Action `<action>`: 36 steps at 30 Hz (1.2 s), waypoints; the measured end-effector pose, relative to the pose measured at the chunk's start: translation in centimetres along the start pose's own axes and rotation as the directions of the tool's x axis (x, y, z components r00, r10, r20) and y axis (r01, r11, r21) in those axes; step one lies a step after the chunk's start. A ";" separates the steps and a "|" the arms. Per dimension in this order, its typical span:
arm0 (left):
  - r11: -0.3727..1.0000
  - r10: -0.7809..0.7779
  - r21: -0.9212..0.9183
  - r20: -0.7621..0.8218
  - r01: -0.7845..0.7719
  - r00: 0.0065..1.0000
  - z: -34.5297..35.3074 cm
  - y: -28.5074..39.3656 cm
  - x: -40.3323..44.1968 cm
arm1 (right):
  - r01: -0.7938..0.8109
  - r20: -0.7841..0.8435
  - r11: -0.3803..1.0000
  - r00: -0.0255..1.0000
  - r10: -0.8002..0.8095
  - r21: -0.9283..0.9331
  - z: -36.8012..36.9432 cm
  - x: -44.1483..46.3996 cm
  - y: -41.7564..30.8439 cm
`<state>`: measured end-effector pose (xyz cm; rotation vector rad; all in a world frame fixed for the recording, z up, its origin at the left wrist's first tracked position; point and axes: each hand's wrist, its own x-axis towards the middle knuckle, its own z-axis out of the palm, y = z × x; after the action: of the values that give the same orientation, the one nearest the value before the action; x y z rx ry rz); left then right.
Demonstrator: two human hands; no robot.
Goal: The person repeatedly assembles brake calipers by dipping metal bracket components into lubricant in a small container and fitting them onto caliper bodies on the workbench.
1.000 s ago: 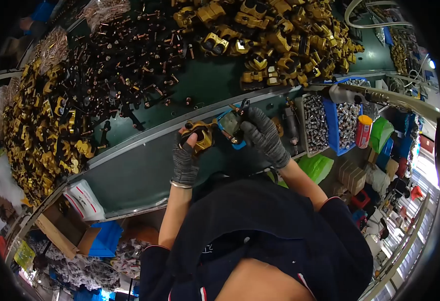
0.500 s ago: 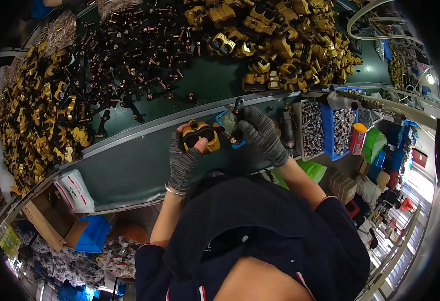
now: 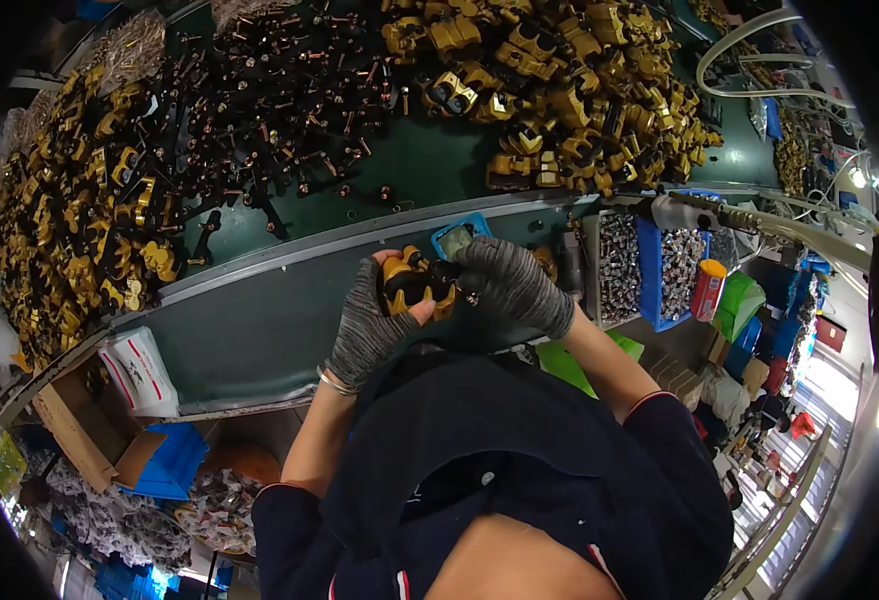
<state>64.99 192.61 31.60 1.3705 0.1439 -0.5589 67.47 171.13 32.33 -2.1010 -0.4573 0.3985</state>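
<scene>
My left hand [image 3: 367,325], in a grey knitted glove with bare fingertips, is wrapped around a gold brake caliper [image 3: 393,303] with a black middle. The caliper is held above the green bench. My right hand [image 3: 514,285], gloved the same way, is closed on a black metal bracket [image 3: 446,271] at the caliper's right side. Its fingers hide most of the bracket, and whether the two parts are joined I cannot tell. Just behind the right fingers sits a small blue tray [image 3: 476,222] with pale contents.
Across the belt lie heaps of gold calipers [image 3: 559,90] and black brackets with bolts [image 3: 269,110]. A metal rail [image 3: 309,255] edges the belt. To the right stand a blue bin of small metal parts [image 3: 649,290] and a red can [image 3: 707,290]. A hose tool [image 3: 684,213] hangs above.
My right hand has moved left with the bracket, bringing it against the caliper. The caliper has shifted slightly right and turned, and more of the blue tray shows.
</scene>
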 end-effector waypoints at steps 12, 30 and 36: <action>0.990 0.005 -0.140 -0.020 -0.008 1.000 0.3 -3.2 -0.6 | -0.151 -0.023 0.977 0.987 0.156 0.151 1.3 -0.1 0.1; 0.749 0.097 -0.536 -0.493 -0.390 0.865 -23.0 -7.9 0.1 | 0.022 -0.067 0.790 0.994 -0.080 -0.613 10.3 13.5 4.7; 0.352 0.238 -0.562 -0.720 -0.748 0.652 -39.9 -2.0 1.4 | -0.148 -0.059 0.627 0.985 0.160 -0.765 13.2 18.2 7.2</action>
<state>74.06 230.01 20.71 0.4639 0.3522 0.4828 78.80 185.51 17.45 -3.0024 -0.5112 0.3468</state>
